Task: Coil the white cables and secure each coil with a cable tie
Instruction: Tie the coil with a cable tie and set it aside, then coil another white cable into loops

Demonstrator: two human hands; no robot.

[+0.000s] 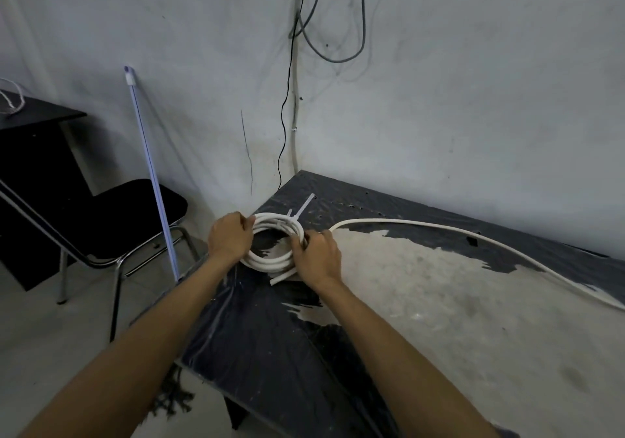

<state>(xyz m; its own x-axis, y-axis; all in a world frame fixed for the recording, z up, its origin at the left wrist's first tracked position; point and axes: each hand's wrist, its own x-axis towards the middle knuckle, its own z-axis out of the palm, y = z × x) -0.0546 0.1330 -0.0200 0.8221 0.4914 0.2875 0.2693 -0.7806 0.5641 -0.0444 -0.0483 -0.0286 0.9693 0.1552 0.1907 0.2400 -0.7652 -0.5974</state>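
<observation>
The white cable coil is a ring of several stacked loops lying flat near the far left corner of the table, with one cut end poking out at its near side. A pale cable tie sticks up and away from the far side of the ring. The left hand grips the coil's left side with curled fingers, and the right hand grips its right side the same way. A second white cable lies loose, running from just beside the coil across the table to the right edge. The coil sits close to the table's left edge and back corner, while open tabletop spreads to the right and toward the person. The top is dark with a large worn, pale patch. Grey walls meet behind the corner, dark wires hang there, and a black chair and a pale rod stand at left.
</observation>
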